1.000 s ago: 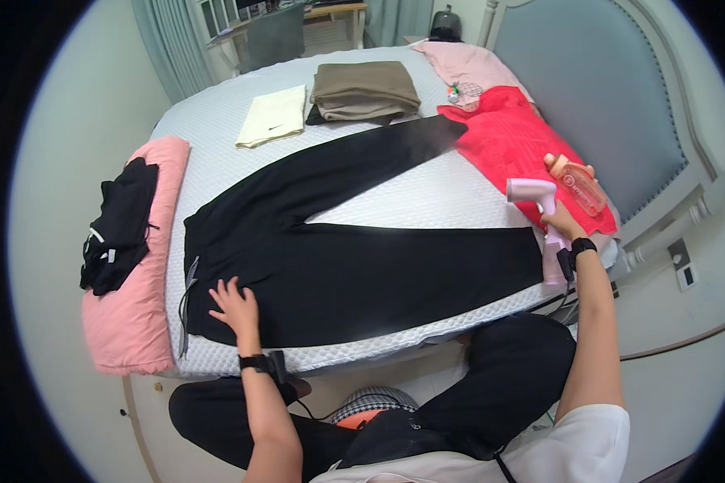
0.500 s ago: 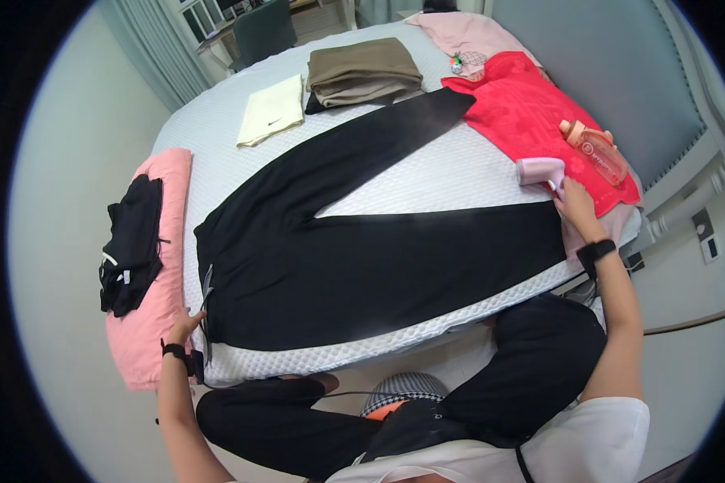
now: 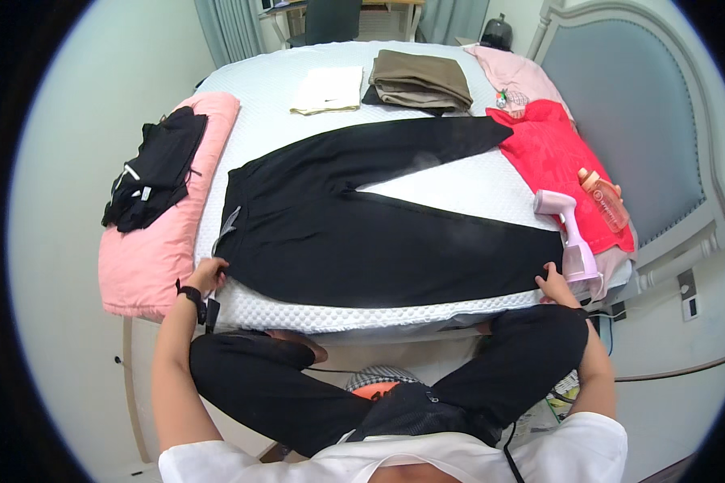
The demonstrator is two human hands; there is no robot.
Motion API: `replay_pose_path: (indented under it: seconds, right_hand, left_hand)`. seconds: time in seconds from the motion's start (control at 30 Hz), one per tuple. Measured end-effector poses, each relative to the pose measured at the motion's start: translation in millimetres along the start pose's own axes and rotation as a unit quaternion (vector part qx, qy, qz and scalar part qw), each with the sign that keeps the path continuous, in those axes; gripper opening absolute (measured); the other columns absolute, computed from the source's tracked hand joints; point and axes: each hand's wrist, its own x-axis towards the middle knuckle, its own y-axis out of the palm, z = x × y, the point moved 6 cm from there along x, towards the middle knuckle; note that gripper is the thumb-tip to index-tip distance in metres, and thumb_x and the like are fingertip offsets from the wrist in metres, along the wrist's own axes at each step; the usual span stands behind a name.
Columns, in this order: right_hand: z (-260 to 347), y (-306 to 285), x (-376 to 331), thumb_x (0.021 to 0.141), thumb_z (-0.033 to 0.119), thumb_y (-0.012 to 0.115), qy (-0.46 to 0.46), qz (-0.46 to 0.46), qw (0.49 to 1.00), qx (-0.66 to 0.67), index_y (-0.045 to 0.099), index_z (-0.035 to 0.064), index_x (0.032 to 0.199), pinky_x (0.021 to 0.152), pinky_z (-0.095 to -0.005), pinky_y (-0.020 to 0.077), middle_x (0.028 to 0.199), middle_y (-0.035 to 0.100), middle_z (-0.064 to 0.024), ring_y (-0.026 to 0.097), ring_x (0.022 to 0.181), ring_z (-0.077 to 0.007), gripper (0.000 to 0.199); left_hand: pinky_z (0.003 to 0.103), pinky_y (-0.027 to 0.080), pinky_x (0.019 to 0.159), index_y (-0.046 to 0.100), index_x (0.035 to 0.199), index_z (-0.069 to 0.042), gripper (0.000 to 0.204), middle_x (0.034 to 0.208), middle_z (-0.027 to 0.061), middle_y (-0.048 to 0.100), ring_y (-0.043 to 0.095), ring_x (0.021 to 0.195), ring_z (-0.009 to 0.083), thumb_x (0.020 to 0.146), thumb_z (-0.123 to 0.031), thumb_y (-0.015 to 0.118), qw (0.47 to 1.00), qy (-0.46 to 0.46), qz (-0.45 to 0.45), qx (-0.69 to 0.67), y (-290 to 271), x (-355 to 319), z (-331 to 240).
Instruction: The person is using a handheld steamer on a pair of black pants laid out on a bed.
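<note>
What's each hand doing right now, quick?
Left hand: gripping the waistband corner of the black trousers.
Right hand: on the trousers' leg hem at the bed edge, beside the pink garment steamer; grip cannot be told.

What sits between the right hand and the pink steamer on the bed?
Nothing visible. The right hand grips the trouser hem right beside the pink steamer, which stands upright on the bed. The left hand holds the black trousers at the waistband.

Light: bright, even, soft daylight from 12 o'clock.
Shadows: faint.
Edges: fisheye bending, black vignette.
Focus: sharp centre.
</note>
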Motion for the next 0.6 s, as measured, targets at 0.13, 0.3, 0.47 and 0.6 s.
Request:
replay_pose_path:
  seconds: [0.13, 0.3, 0.47, 0.6]
  right_hand:
    - [-28.5, 17.6, 25.9, 0.08, 0.029, 0.059, 0.063, -0.168, 0.979, 0.091, 0.037, 0.0101, 0.123, 0.085, -0.046, 0.0428, 0.104, 0.058, -0.0272, 0.056, 0.098, -0.0421, 0.052]
    - [-51.8, 51.9, 31.3, 0.073, 0.025, 0.066, 0.105, -0.199, 0.958, 0.175, 0.035, 0.01, 0.125, 0.092, -0.0436, 0.0383, 0.114, 0.052, -0.0224, 0.051, 0.105, -0.0402, 0.062]
    - [-122.5, 54.3, 83.2, 0.073, 0.018, 0.068, 0.012, -0.31, 0.898, 0.312, 0.036, 0.007, 0.121, 0.079, -0.0395, 0.0463, 0.098, 0.057, -0.0173, 0.056, 0.087, -0.0328, 0.059]
    - [-44.6, 48.3, 93.1, 0.073, 0.008, 0.067, 0.016, 0.016, 0.773, 0.634, 0.045, 0.0046, 0.105, 0.053, -0.0268, 0.0488, 0.077, 0.056, -0.0081, 0.055, 0.063, -0.0186, 0.04]
  left_hand:
    - [0.027, 0.027, 0.032, 0.038, 0.089, -0.011, 0.031, 0.056, 0.0021, 0.038, 0.039, 0.037, 0.0127, 0.068, -0.003, 0.058, 0.986, 0.151, -0.05, 0.058, -40.6, 8.5, -28.2]
    - [0.024, 0.029, 0.032, 0.035, 0.106, -0.012, 0.044, 0.056, 0.0014, 0.041, 0.04, 0.037, 0.0102, 0.067, -0.004, 0.054, 0.974, 0.197, -0.103, 0.05, -52.2, -67.5, -37.5]
    - [0.019, 0.03, 0.034, 0.038, 0.133, -0.015, 0.067, 0.058, -0.0028, 0.043, 0.039, 0.039, 0.0068, 0.068, -0.006, 0.051, 0.987, 0.133, -0.007, -0.086, -89.9, -33.7, -7.5]
    - [0.012, 0.031, 0.035, 0.053, 0.121, -0.014, 0.049, 0.068, -0.006, 0.047, 0.037, 0.042, 0.0028, 0.073, -0.007, 0.056, 0.97, 0.163, -0.015, -0.18, -128.2, -112.7, -10.7]
